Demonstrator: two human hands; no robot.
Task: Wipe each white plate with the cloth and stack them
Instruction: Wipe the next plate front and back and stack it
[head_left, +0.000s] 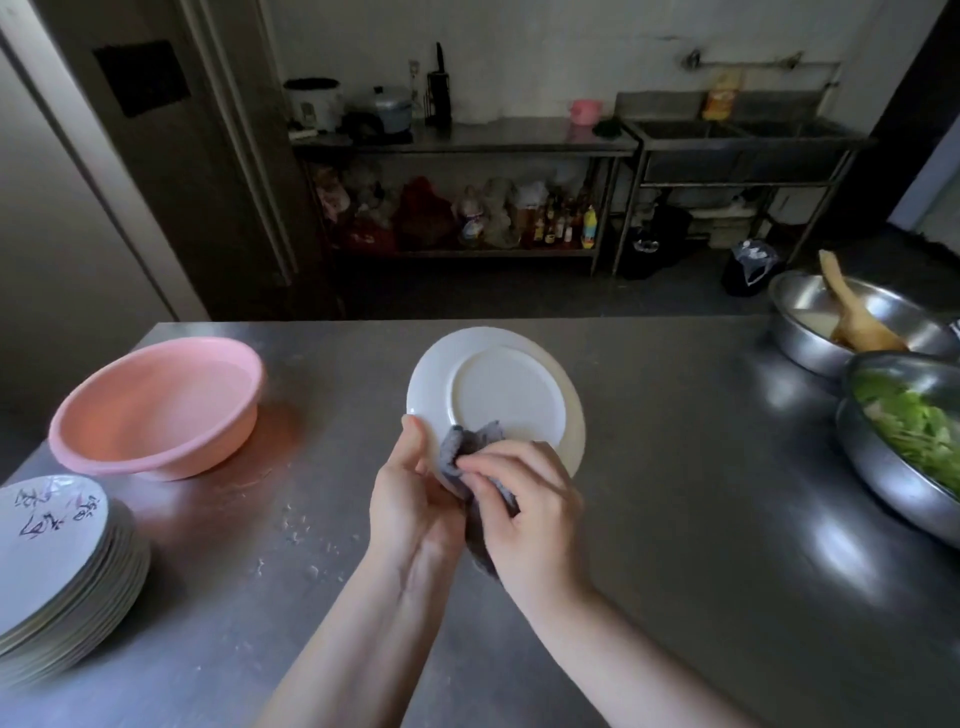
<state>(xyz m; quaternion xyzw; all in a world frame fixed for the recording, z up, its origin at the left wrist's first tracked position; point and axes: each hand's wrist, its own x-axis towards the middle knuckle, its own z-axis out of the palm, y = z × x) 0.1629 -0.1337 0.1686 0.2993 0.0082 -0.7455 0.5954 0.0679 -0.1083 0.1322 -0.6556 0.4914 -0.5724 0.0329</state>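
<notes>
Only the person's two forearms and hands show, entering from the bottom edge of the view. Both forearms are bare all the way down to the frame edge, with no sleeve or cuff behind the wrists. The left hand (415, 499) has no ring on any finger that shows, and no watch, strap or bracelet on the wrist behind them. The right hand (524, 512) is likewise without rings, glove or wristband. The nails that can be seen at the fingertips are short and carry no visible polish. No markings, plasters or jewellery appear on either arm.
</notes>
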